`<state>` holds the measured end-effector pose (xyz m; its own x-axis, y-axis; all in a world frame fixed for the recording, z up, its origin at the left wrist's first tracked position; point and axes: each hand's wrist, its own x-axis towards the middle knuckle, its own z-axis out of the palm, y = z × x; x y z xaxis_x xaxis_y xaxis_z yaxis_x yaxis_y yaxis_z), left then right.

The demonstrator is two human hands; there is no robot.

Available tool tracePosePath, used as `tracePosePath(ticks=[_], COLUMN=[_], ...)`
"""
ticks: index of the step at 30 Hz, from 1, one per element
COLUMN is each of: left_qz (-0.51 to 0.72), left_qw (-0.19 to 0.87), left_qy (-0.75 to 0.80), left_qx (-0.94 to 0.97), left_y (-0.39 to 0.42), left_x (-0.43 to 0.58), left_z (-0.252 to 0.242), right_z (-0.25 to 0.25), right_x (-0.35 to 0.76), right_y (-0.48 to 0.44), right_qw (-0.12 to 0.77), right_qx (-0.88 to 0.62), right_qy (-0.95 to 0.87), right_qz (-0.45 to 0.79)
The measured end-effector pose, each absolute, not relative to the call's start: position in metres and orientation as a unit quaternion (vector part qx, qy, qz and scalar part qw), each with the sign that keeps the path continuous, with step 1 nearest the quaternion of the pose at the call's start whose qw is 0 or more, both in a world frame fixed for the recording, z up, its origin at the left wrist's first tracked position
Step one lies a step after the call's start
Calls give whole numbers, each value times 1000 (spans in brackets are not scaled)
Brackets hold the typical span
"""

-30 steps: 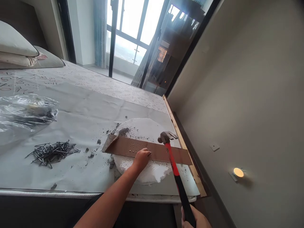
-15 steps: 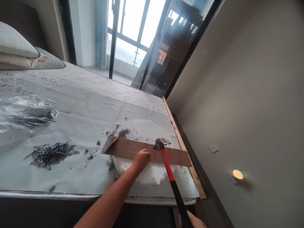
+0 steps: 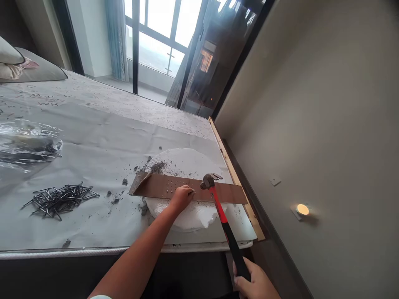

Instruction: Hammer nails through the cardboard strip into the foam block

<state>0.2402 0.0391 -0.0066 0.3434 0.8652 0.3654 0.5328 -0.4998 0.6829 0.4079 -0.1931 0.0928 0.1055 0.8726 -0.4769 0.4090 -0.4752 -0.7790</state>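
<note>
My right hand [image 3: 255,279] is wrapped round the black grip of a claw hammer [image 3: 220,207] with a red neck. The hammer's head hangs over a brown strip of cardboard [image 3: 229,192], to the right of my left hand [image 3: 181,197]. My left hand is closed in a pinch on a nail [image 3: 191,192], of which only a small dark end shows at the fingertips. Rows of small holes or dots mark the strip left of that hand. The strip lies across a white, foam-like round slab [image 3: 190,160], its left end folded up.
A pile of nails [image 3: 60,200] lies on the grey sheet [image 3: 102,145] at left, with a clear plastic bag [image 3: 28,143] behind it. Grey crumbs [image 3: 116,200] are scattered beside the slab. A wooden rail [image 3: 227,160] runs along the bed's right edge by the wall.
The whole view has shifted, so things sit slightly higher and further left. More of my right hand shows on the hammer grip. My left hand keeps its pinch at the strip.
</note>
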Motion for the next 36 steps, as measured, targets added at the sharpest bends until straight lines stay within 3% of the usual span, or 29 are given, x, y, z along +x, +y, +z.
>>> tracePosePath(ticks=[6, 19, 27, 36], left_qz=[343, 305, 313, 310], left_qw=[237, 148, 155, 159], left_qy=[435, 458, 456, 463], left_qx=[798, 822, 818, 815], left_y=[48, 42, 40, 36], left_x=[247, 258, 256, 254], left_z=[-5, -10, -16, -17], right_z=[113, 103, 126, 113], right_x=[408, 412, 404, 405], right_y=[-198, -197, -192, -192], right_qw=[263, 232, 189, 242], right_qx=[-706, -676, -677, -682], right_qy=[-376, -383, -424, -409], right_qz=[540, 585, 571, 556])
